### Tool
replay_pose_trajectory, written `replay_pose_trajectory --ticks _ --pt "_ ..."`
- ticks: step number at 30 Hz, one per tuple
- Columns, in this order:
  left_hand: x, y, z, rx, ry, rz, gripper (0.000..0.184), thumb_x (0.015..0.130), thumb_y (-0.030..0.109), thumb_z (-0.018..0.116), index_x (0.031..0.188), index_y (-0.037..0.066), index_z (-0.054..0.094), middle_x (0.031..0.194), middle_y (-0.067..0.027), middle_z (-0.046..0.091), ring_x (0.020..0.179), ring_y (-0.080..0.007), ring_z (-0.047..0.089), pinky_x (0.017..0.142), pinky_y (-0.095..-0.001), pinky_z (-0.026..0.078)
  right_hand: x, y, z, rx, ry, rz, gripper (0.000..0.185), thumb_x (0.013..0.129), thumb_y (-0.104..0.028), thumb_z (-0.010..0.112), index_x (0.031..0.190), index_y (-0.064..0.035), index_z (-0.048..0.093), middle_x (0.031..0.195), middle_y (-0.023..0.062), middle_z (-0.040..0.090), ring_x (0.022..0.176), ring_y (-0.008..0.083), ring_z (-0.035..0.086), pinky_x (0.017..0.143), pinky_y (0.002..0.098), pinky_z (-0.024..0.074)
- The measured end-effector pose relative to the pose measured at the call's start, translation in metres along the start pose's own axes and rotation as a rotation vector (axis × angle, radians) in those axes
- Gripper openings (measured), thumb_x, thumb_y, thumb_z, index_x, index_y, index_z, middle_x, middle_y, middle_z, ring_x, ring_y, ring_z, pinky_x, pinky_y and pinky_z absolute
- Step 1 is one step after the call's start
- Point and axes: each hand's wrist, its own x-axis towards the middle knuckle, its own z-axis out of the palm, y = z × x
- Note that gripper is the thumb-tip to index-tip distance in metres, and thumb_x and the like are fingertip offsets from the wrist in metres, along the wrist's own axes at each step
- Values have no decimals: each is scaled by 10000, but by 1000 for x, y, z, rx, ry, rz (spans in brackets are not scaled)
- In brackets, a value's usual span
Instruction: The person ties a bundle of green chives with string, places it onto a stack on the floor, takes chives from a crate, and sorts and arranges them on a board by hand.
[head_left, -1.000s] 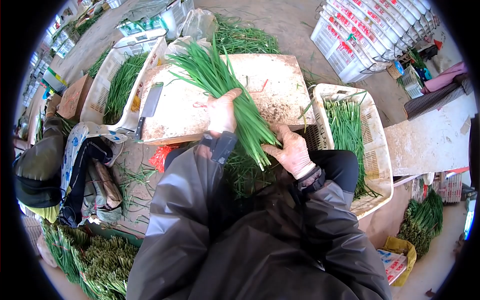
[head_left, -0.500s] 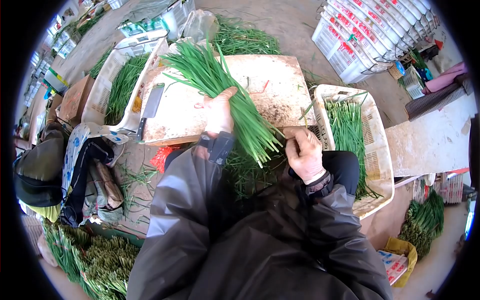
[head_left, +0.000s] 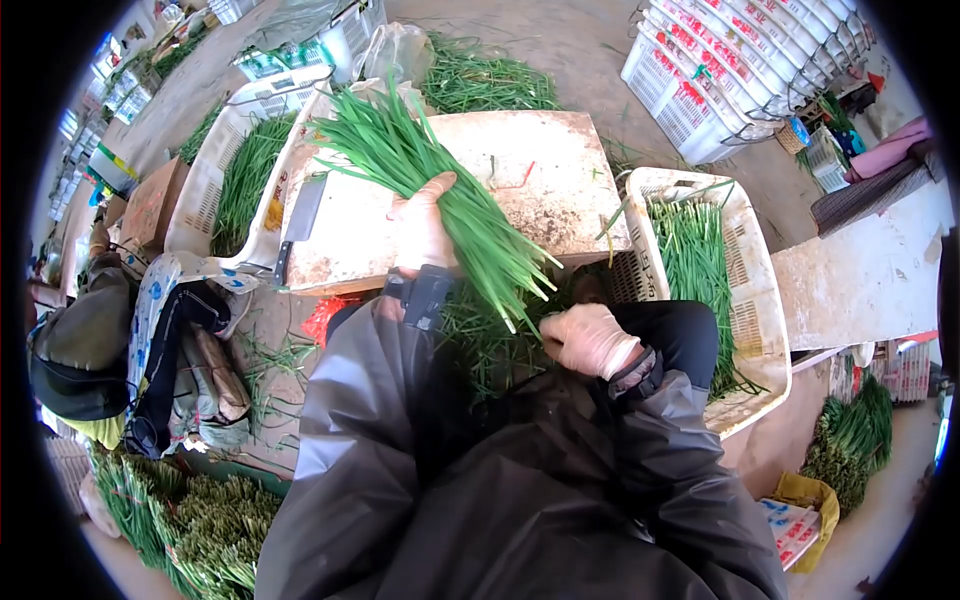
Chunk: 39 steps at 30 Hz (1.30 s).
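A bunch of long green garlic chives [head_left: 455,215] slants over the near edge of a soil-stained white board [head_left: 540,190], its leafy tops up and left, its pale cut ends down and right. My left hand [head_left: 424,228] is wrapped round the middle of the bunch. Just right of the cut ends, in front of my knee, my right hand [head_left: 590,340] is closed with curled fingers; whether anything is in them is hidden. A cleaver [head_left: 303,222] with a dark handle lies on the board's left side, beneath the leaf tips.
A white crate [head_left: 757,290] of chives stands at my right, another crate [head_left: 190,215] at the left. Chives are piled on the floor [head_left: 490,75] beyond the board. Bundles [head_left: 215,530] lie lower left, near a seated person [head_left: 85,340]. Stacked crates [head_left: 690,100] stand back right.
My right hand has moved down and left, from beside the board's edge to below the cut ends. The left hand and bunch have shifted slightly left.
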Motion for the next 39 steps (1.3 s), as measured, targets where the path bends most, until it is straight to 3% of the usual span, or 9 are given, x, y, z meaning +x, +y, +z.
replay_pose_trajectory --ticks 3,9,13,17,21,22,25,30,39 --pt "24 7 -18 70 -35 98 234 854 -36 701 1087 -29 692 994 -120 716 836 -253 710 779 -375 623 -3 6 29 -150 -501 152 178 847 -228 655 949 -144 775 979 111 765 956 342 735 800 448 579" --pt "47 26 -50 -76 -127 0 227 885 67 689 1092 -26 672 978 -135 720 820 -266 711 795 -389 616 -9 -5 52 -159 -697 63 265 850 -178 657 1066 -119 798 1090 139 771 1047 338 735 858 435 583" --pt "28 35 -49 -73 -181 -47 326 867 68 671 1181 -16 648 1005 -138 717 818 -258 706 776 -383 616 11 11 7 -149 -239 356 329 879 -237 668 1156 -72 736 1002 174 759 978 348 738 807 480 575" --pt "25 25 -52 30 -385 -90 668 831 109 649 1473 -4 502 1188 -183 687 967 -299 711 888 -428 620 22 42 1 329 409 248 605 932 -496 695 1289 -10 638 967 230 740 938 388 726 819 474 573" --pt "5 14 -32 39 -480 -220 759 779 107 669 1505 4 475 1204 -193 681 1037 -323 710 953 -442 599 44 49 17 1227 180 91 891 904 -516 776 1493 68 450 1431 265 583 1340 324 568 1129 401 436" --pt "4 8 -30 32 -501 -243 690 793 97 673 1459 7 518 1193 -171 690 1036 -309 706 945 -438 594 44 39 9 1326 90 90 975 883 -481 814 1528 98 368 1564 246 455 1465 325 423 1208 405 339" --pt "-13 1 -14 -6 -487 -328 576 813 96 688 1370 -1 578 1145 -153 709 974 -281 711 885 -414 591 56 20 -4 1404 85 -123 955 858 -396 860 1541 58 370 1479 175 533 1393 247 462 1176 370 362" --pt "-5 -24 -24 103 -466 -440 551 813 148 665 1330 -29 598 1123 -169 719 920 -272 715 837 -396 602 52 3 -19 1492 133 -51 856 840 -241 888 1513 17 426 1420 97 575 1296 185 521 1126 342 413" --pt "0 -32 -11 -140 -534 -539 621 808 131 592 1404 -36 544 1239 -185 692 1062 -320 702 980 -452 569 42 11 -25 1742 132 27 673 913 -173 813 1480 -7 492 1345 56 637 1229 145 572 1074 318 463"
